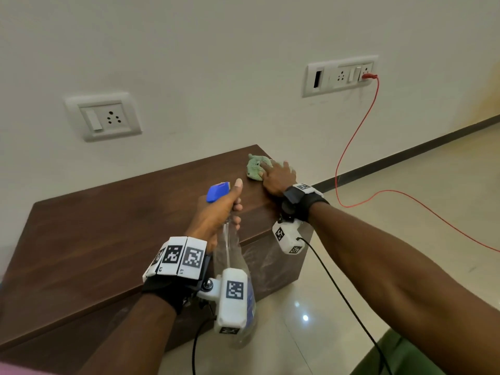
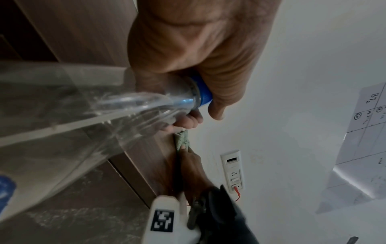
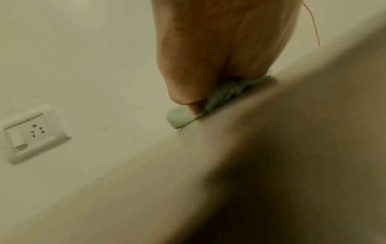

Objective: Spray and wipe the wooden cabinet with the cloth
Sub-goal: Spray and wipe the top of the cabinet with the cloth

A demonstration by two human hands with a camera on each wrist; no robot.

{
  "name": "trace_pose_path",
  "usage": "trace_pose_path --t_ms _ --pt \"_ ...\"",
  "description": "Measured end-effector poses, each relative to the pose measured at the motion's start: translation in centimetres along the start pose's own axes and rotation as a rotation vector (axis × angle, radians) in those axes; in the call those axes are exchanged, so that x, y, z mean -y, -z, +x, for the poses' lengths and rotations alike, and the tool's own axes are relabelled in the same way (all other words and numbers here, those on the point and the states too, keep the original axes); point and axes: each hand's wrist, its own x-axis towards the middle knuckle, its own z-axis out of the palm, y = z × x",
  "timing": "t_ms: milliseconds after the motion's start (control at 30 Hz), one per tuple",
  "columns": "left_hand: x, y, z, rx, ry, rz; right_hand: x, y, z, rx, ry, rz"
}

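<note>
- Sockets sit on the wall behind the cabinet (image 1: 108, 226): we see a single socket (image 1: 104, 116) to the left and a longer switch panel (image 1: 341, 74) to the right, with a red cord (image 1: 351, 147) plugged in and trailing down across the tiled floor (image 1: 405, 212).
- We see the cabinet's dark wooden top pushed against the wall, and nothing lies between our two hands on it.
- Our left hand (image 1: 216, 212) is wrapped round the neck of the clear spray bottle (image 1: 232, 255), thumb up beside the blue nozzle (image 1: 217, 191), which is raised over the cabinet top while the bottle's body hangs down in front of the cabinet's near face.
- Our right hand (image 1: 277, 177) rests on the green cloth (image 1: 255, 166) at the far right corner of the cabinet top, close to the wall; the fingers lie on it, and we cannot tell whether they curl round it.
- From the left wrist we see a paper sheet (image 2: 359, 140) with drawn lines on the wall, which the head view misses.
- The right wrist view is blurred, yet it shows a fingertip (image 3: 193, 108) pressing into the bunched cloth.
</note>
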Motion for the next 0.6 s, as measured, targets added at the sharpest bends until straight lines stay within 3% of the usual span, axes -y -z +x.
trace_pose_path --t_ms 133,233,333,400,500,600 --pt "0.1 0.5 0.0 -0.046 0.012 -0.002 4.4 -1.7 -1.3 0.078 0.139 -0.110" --pt "0.2 0.3 0.2 -0.069 0.028 0.006 6.4 -2.2 -5.0 0.075 0.444 -0.076" --pt "0.0 0.1 0.2 -0.068 0.018 -0.012 3.9 -2.5 -8.3 -0.016 0.721 0.121" --pt "0.0 0.1 -0.1 -0.054 0.006 -0.019 -0.1 -2.0 -8.1 -0.063 0.641 0.103" --pt "0.5 0.7 -0.7 -0.040 0.024 -0.016 -4.4 -1.6 -5.9 -0.209 0.251 0.032" --pt "0.9 1.1 -0.9 -0.020 0.018 0.016 -1.8 -2.0 -7.4 -0.212 -0.054 0.018"
